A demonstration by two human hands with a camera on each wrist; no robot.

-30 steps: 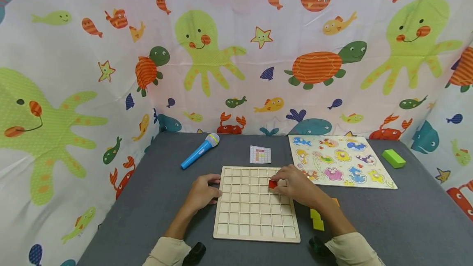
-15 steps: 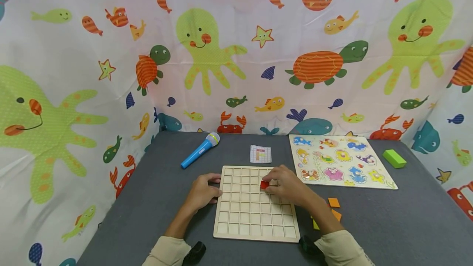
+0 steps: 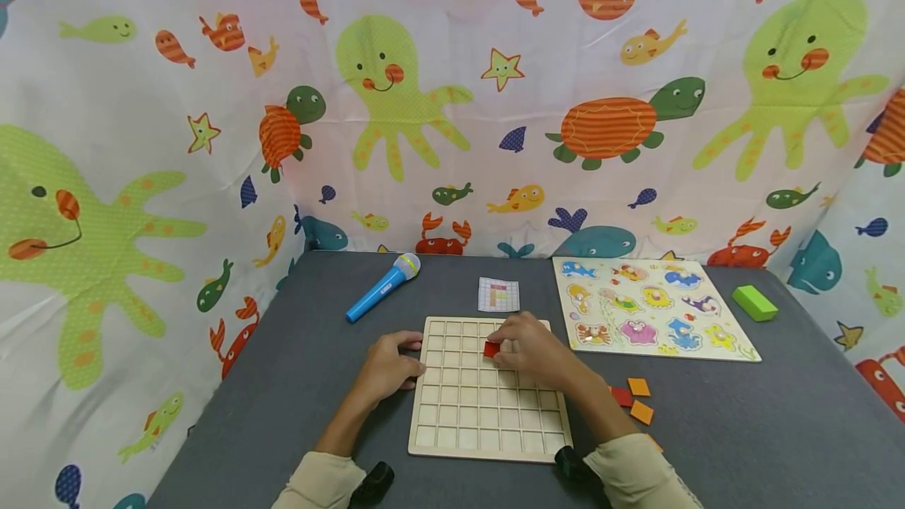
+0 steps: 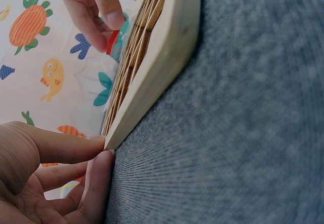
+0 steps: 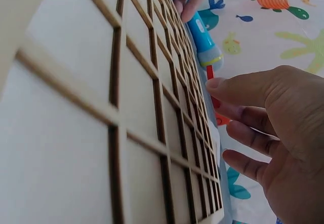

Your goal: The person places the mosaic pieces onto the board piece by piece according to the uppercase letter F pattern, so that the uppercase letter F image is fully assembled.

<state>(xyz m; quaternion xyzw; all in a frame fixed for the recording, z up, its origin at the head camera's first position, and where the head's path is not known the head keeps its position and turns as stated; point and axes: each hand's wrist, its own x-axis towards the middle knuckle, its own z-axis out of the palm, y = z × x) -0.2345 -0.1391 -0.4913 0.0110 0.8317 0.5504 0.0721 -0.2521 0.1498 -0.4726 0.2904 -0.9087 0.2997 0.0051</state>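
A light wooden grid board (image 3: 469, 418) with rows of square cells lies on the dark table. My left hand (image 3: 385, 368) grips its left edge, the thumb and a finger meeting at the rim in the left wrist view. Over the upper middle cells, my right hand (image 3: 533, 348) pinches a thin red square tile (image 3: 491, 349) between thumb and fingers. The left wrist view shows this red tile (image 4: 112, 42) tilted on edge, apart from the cells. Beyond the board lies a small card (image 3: 498, 295) printed with a coloured grid pattern.
Orange tiles (image 3: 642, 412) and another red tile (image 3: 621, 397) lie right of the board, partly behind my right forearm. A sea-animal puzzle board (image 3: 654, 309) sits at the back right, a green block (image 3: 754, 304) beside it. A blue toy microphone (image 3: 382, 289) lies at back left.
My right hand has moved left across the upper cells, carrying the red tile. Its forearm has uncovered orange tiles and now covers the yellow ones. My left hand stays at the board's edge.
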